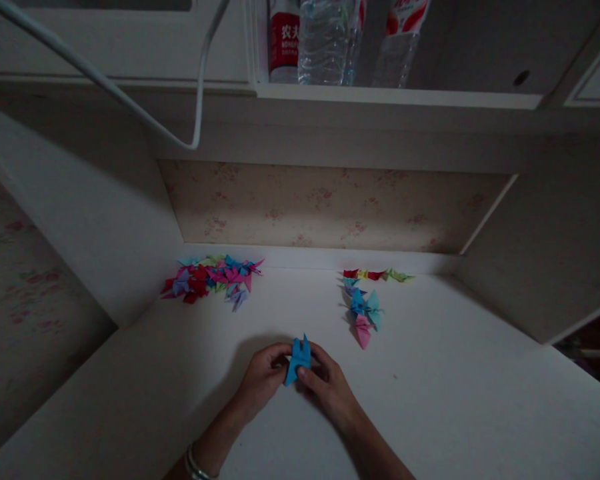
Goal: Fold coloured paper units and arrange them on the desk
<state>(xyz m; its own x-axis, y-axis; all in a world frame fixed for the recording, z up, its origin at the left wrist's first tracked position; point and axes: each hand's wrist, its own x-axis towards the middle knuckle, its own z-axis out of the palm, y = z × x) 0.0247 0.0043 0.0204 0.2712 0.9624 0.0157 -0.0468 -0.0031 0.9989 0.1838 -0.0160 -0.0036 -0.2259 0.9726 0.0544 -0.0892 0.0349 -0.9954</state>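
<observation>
Between my two hands, above the white tabletop, is a blue folded-paper crane (298, 359) with two narrow points sticking up. My left hand (266, 375) grips its left side, fingers curled behind and thumb at the edge. On the right side, my right hand (329, 381) pinches the paper, its thumb lying on the front face. The fingertips behind the paper are partly hidden.
At the back left lies a heap of colourful paper cranes (205, 279). Several more paper cranes (363, 308) form a line at the back right. Plastic bottles (323, 43) stand on the shelf above, and a white cable (130, 100) hangs at upper left.
</observation>
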